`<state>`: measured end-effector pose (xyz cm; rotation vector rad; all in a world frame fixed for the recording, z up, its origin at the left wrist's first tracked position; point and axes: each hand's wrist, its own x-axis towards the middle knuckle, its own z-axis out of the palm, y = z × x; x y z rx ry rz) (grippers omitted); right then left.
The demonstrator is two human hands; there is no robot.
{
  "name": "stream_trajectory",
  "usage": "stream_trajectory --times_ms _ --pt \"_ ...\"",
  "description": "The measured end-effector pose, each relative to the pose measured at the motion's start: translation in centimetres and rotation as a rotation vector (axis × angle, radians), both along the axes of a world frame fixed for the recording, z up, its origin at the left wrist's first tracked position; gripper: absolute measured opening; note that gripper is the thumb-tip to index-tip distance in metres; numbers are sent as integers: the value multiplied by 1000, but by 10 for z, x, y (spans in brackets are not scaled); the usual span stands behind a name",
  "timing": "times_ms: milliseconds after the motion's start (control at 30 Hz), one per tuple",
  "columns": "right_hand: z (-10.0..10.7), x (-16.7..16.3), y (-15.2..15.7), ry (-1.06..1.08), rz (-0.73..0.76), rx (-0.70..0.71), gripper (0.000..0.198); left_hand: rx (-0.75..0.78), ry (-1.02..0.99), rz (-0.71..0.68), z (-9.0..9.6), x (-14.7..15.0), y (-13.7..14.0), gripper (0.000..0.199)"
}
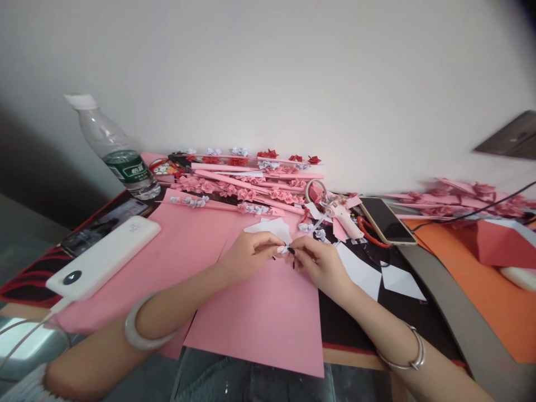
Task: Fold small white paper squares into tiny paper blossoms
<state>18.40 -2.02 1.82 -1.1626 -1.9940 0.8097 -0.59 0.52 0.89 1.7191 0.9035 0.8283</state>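
Over the pink paper sheets (268, 318), my left hand (247, 254) and my right hand (320, 262) meet fingertip to fingertip. Both pinch a small piece of white folded paper (285, 249), mostly covered by the fingers, so its exact shape is hidden. Just behind the hands lies a loose sheet of white paper (270, 226). Small white paper flowers (320, 234) rest to the right of it, near a pink and white glue gun (341, 215). More cut white paper (360, 271) lies beyond my right wrist.
Pink paper-flower stems (247, 190) are piled along the wall. A water bottle (125, 151), a white power bank (104, 254) with a cable and a phone (111, 223) stand or lie at left. Another phone (389, 220), orange paper (469, 279) and red paper (508, 245) are at right.
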Motion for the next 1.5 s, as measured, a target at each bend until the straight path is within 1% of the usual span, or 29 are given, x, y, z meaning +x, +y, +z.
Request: stream_trajectory --times_ms 233,400,500,667,733,833,967,1100,1267,1333,1500 --pt "0 1 1 11 6 -11 17 26 28 -11 1 -1 1 16" --pt "-2 1 2 22 12 -20 16 85 40 -15 3 -1 1 16" --pt "-3 1 2 21 9 -12 16 162 76 -32 4 -2 0 16" --pt "-3 -1 1 24 -1 -3 15 347 169 -24 3 -1 0 14" --pt "-3 -1 0 24 5 -4 16 408 171 -35 2 -1 -1 14" --pt "-2 -2 0 8 9 -1 16 456 147 -70 3 -1 -1 16" --pt "1 -3 -1 -17 5 8 16 450 128 -112 2 -1 -2 21" --pt "2 -3 -1 -25 -6 24 17 468 141 -64 -1 -1 -1 20" --pt "2 -4 -2 -68 -60 56 10 486 132 -40 -1 0 0 16" --pt "1 -4 -2 -80 -67 79 11 485 128 -31 0 0 0 14" --pt "3 -3 -2 -87 -25 108 19 473 97 19 1 0 -1 10"
